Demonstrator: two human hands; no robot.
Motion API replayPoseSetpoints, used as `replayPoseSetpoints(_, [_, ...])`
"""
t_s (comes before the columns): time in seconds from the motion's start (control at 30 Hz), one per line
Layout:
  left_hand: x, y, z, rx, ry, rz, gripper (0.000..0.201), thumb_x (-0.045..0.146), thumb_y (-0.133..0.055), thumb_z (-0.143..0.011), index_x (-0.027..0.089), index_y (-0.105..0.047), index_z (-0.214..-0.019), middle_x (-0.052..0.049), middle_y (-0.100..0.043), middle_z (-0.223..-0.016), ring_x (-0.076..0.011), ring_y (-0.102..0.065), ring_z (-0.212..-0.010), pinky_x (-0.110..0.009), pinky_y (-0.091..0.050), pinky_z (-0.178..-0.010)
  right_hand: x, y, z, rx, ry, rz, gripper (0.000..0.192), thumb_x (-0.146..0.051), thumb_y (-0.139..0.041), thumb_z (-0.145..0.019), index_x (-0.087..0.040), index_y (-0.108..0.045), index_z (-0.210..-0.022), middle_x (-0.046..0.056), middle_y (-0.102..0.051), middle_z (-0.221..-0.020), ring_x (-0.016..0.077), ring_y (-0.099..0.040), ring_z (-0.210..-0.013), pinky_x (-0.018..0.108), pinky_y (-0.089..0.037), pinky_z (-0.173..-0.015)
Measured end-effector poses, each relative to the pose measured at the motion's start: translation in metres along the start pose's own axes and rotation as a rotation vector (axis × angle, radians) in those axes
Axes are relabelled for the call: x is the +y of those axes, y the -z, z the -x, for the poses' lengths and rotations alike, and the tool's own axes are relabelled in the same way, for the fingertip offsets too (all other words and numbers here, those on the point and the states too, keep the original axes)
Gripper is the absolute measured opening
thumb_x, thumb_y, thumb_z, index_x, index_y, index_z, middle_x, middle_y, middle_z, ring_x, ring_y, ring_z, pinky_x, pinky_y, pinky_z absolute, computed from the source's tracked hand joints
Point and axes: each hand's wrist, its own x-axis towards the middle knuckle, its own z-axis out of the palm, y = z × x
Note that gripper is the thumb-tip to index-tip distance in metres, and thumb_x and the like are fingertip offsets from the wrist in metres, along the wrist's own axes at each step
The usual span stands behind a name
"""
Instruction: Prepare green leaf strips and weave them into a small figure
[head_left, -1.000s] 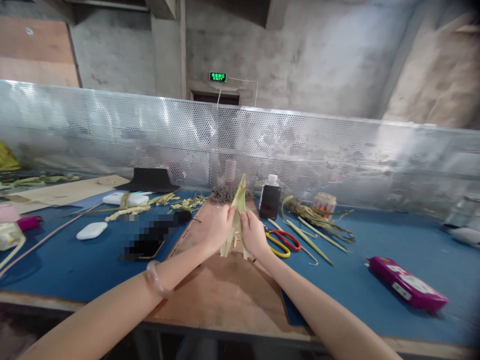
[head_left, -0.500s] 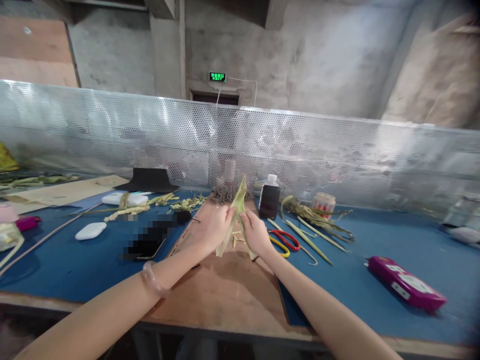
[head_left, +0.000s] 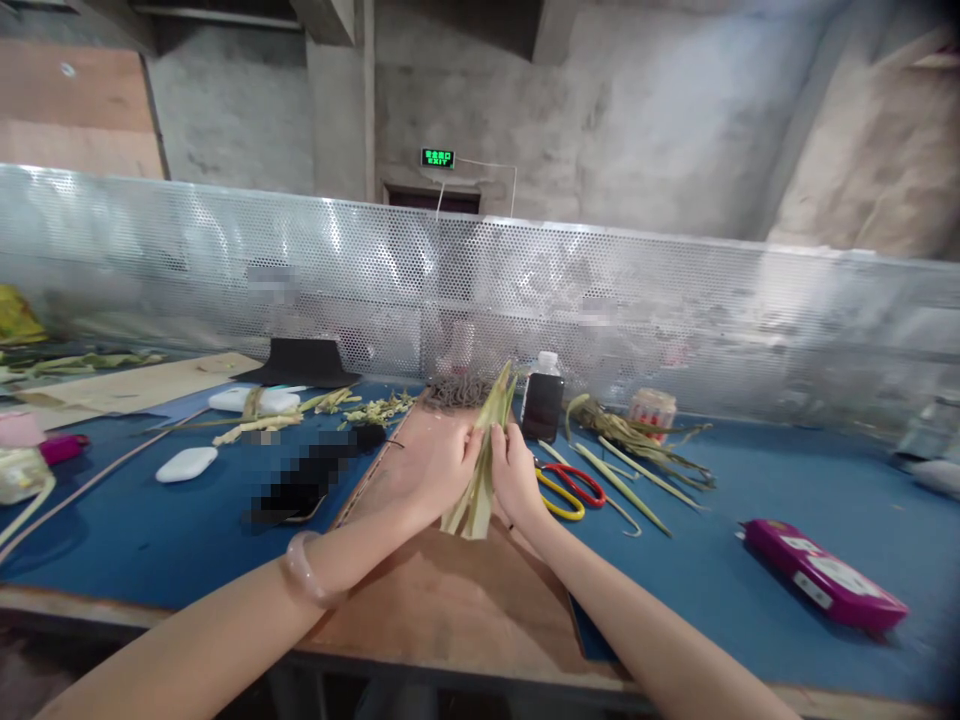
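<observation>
Between my two hands, over the brown board [head_left: 450, 610], is a long pale green leaf [head_left: 477, 510] that looks like a husk. It is folded lengthwise, its pointed tips up and its wide ends hanging toward me. My left hand [head_left: 448, 462] pinches its left side, with a pale bangle on that wrist. My right hand [head_left: 516, 478] is closed on the right side, thumb up. Scissors [head_left: 598, 492] with red and yellow handles lie just right of my right hand, their blades mostly hidden.
Grey cord [head_left: 454, 393] is heaped at the board's far end. Right stand a bottle [head_left: 550, 362], a dark phone [head_left: 542, 408], leaf strips [head_left: 619, 485] and a purple case [head_left: 825, 578]. Left lie a white case [head_left: 187, 464], a dark pixelated object [head_left: 307, 485] and husk scraps [head_left: 379, 408]. A perforated metal screen [head_left: 360, 260] stands behind.
The leaf's lower ends, spread apart before, are now drawn together, and its tips lean further right. My hands have turned slightly around it. The view has shifted a little.
</observation>
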Motion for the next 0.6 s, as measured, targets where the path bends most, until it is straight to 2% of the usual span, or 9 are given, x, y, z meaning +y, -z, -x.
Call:
replayPoseSetpoints(0.17, [0.014, 0.01, 0.001, 0.02, 0.021, -0.041, 0.025, 0.031, -0.04, -0.089, 0.019, -0.051, -0.07, -0.001, -0.056, -0.059, -0.0141, -0.049, -0.05, -0.025, -0.034, -0.049, 0.002, -0.002, 0.0, -0.013, 0.028, 0.025, 0.025, -0.038, -0.029, -0.092, -0.023, -0.042, -0.076, -0.001, -0.052, -0.064, 0.0163, -0.05, -0.058, 0.025, -0.034, -0.056])
replayPoseSetpoints(0.37, [0.022, 0.02, 0.0, 0.041, 0.008, -0.074, 0.022, 0.029, -0.042, -0.087, 0.02, -0.051, -0.069, -0.001, -0.053, -0.06, -0.0148, -0.05, -0.054, -0.025, -0.035, -0.051, 0.002, -0.007, 0.002, -0.02, 0.048, 0.055, 0.027, -0.036, -0.028, -0.092, -0.023, -0.043, -0.075, 0.001, -0.054, -0.065, 0.0171, -0.052, -0.062, 0.025, -0.035, -0.058])
replayPoseSetpoints(0.6, [0.016, 0.006, -0.001, 0.043, 0.012, -0.043, 0.024, 0.03, -0.038, -0.09, 0.019, -0.05, -0.073, -0.001, -0.055, -0.061, -0.0139, -0.05, -0.052, -0.025, -0.037, -0.05, -0.002, -0.008, 0.003, -0.008, 0.034, 0.08, 0.028, -0.035, -0.026, -0.093, -0.021, -0.047, -0.08, 0.004, -0.059, -0.071, 0.0173, -0.054, -0.063, 0.025, -0.035, -0.056])
